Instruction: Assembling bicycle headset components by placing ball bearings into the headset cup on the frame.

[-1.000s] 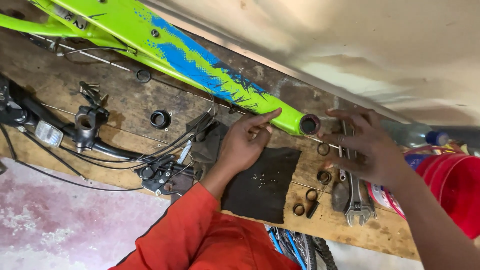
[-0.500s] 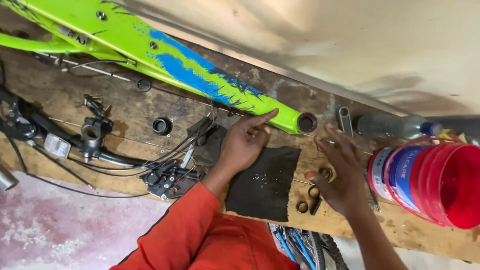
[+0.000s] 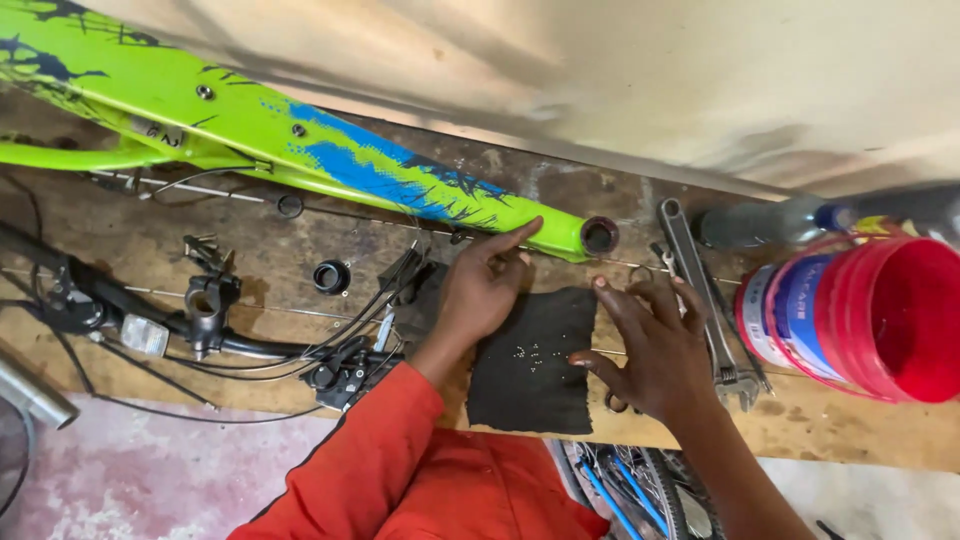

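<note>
On black cloth (image 3: 530, 360), right hand (image 3: 655, 350) spread (left hand (image 3: 485, 290) touches frame (image 3: 330, 160)).

A red bucket (image 3: 880, 320) stands beside a wrench (image 3: 700, 290).

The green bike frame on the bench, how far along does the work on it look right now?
Stripped so far: the green frame lies bare on the bench, its head tube end empty, the handlebar with stem detached beside it, and small bearing balls set out on the black cloth. In hand: the left hand steadies the frame; the right hand rests open at the cloth's edge. Nothing looks refitted yet.
</note>
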